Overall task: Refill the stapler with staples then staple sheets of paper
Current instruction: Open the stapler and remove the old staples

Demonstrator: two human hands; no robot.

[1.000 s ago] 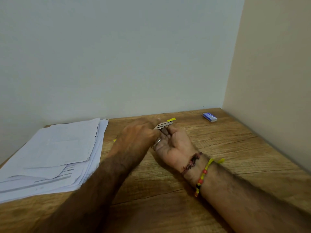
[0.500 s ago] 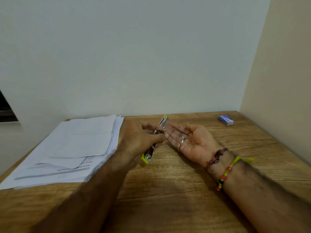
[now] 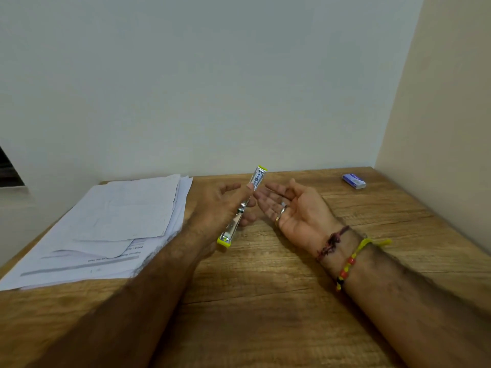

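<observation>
Stapler (image 3: pixel 243 207): silver metal with yellow-green ends, held above the table, tilted with one end up toward the wall and the other down toward the person.
Left hand (image 3: pixel 220 208): its fingers (image 3: pixel 249 187) grip the stapler around its middle, the thumb lying along the upper part.
Right hand (image 3: pixel 295 208): palm up just right of the stapler, the fingers (image 3: pixel 265 200) straight and relaxed, holding nothing; the fingertips lie very near the stapler, and contact cannot be told. A ring (image 3: pixel 283 210) sits on one finger.
Right wrist: a dark thread band (image 3: pixel 332 241) and a yellow cord with red and black beads (image 3: pixel 348 264).
Staple box (image 3: pixel 354 180): small, blue and white, lying closed on the table at the far right near the corner of the walls, well apart from both hands; its contents are hidden.
Paper stack (image 3: pixel 111 224): loose white sheets, some printed, spread on the left part of the table, just beside the left forearm.
Table (image 3: pixel 265 301): wood grain, set against a pale wall.
</observation>
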